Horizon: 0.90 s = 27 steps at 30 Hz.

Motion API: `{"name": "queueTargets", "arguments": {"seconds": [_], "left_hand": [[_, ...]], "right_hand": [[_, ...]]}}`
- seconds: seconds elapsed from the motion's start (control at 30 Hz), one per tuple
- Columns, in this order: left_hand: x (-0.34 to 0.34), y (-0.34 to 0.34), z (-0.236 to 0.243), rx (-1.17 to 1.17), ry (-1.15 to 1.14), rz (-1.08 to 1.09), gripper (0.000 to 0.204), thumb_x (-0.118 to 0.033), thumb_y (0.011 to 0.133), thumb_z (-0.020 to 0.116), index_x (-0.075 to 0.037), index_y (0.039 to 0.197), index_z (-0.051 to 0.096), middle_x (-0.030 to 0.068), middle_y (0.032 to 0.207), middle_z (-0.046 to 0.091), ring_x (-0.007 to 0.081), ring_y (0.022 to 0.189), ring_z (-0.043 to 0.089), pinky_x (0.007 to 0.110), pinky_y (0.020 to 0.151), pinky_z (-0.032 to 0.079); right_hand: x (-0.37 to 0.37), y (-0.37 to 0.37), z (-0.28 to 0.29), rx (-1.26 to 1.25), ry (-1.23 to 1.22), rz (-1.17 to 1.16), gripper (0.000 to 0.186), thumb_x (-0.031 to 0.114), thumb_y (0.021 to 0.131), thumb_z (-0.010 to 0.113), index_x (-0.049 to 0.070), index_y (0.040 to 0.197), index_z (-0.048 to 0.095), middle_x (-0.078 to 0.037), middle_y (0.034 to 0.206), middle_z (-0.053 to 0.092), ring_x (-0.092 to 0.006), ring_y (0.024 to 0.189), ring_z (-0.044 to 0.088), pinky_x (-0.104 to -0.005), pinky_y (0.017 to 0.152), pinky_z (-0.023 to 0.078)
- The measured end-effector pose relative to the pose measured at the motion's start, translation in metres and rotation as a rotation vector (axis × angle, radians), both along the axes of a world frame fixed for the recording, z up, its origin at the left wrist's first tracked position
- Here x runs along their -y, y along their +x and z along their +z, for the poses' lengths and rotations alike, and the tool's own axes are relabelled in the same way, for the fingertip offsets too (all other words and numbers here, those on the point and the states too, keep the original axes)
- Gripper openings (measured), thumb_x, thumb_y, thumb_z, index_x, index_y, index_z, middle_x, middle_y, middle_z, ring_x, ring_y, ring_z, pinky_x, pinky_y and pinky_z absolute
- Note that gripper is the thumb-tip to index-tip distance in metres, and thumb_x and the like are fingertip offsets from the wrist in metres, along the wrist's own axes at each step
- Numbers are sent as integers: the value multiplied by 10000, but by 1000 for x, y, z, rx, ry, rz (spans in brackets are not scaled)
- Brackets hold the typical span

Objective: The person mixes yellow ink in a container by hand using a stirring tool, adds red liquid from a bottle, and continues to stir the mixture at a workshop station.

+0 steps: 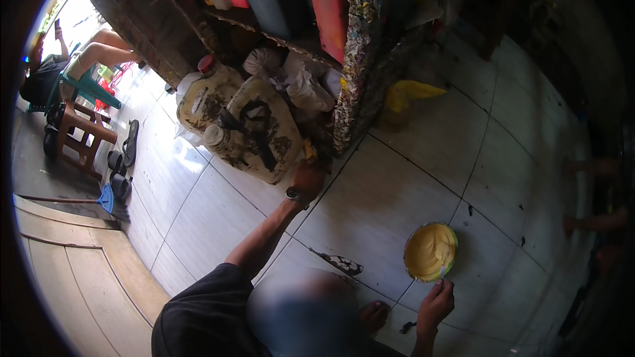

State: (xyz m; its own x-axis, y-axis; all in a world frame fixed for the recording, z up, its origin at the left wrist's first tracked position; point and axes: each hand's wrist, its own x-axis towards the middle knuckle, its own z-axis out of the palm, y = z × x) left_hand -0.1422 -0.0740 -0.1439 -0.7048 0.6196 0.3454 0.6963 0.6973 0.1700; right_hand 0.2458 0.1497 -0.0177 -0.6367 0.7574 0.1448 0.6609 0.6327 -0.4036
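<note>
Yellow paste (426,250) fills a round bowl (452,266) on the floor (370,192), just beyond your right hand (436,301); its surface is creamy and swept into curved ridges. The floor consists of glossy, pale, faintly streaked tiles divided by dark joints. Above it rises an upright (357,59), its rough face crusted with lumpy, many-coloured flecks. To its left, two slab-sided plastic jerrycans lean together, cream blotched with brown grime: the front can (281,119) has a pale cap and dark handle, the rear can (196,106) a red cap. Crumpled, thin white bags (309,89) are heaped behind them; a limp yellow bag (410,96) lies right of the upright. A flat black-and-white patterned strip (340,262) lies between your arms. Your left hand (309,178) is near the front can's lower end, its fingers in shadow; whether they are apart or together, you cannot tell. Your right fingers are clamped on a slim, pale utensil (442,271) meeting the paste at the near rim. Around your left wrist sits a rounded watch (294,194).
</note>
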Motion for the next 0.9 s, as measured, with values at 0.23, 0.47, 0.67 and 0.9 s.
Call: {"name": "queueTargets", "arguments": {"seconds": [0.23,0.47,0.67,0.9], "left_hand": [[-16,-1,28,275,-215,-36,216,-82,843,511,-118,948,696,102,865,690,210,923,642,378,801,459],[-41,34,80,1326,551,-27,268,-322,882,598,-81,922,707,58,846,693,153,821,630,316,772,469],[-118,112,127,1430,582,-147,291,-301,884,640,-16,878,697,87,801,701,165,758,640,296,706,490],[-173,187,105,1331,605,-192,296,-223,870,652,71,838,670,111,743,706,155,671,646,296,651,510]], "right_hand": [[1,-2,-1,-37,-22,-7,146,139,982,501,5,965,558,-201,818,623,-416,758,612,-484,650,456],[-6,12,-13,-68,-2,-66,133,136,972,529,11,990,570,-196,826,642,-407,756,624,-473,653,475],[4,2,-3,-145,71,24,105,136,948,571,36,973,590,-176,768,631,-393,692,602,-481,619,459],[7,8,4,-120,188,34,89,112,914,602,28,945,602,-123,774,609,-336,678,584,-440,612,446]]}}
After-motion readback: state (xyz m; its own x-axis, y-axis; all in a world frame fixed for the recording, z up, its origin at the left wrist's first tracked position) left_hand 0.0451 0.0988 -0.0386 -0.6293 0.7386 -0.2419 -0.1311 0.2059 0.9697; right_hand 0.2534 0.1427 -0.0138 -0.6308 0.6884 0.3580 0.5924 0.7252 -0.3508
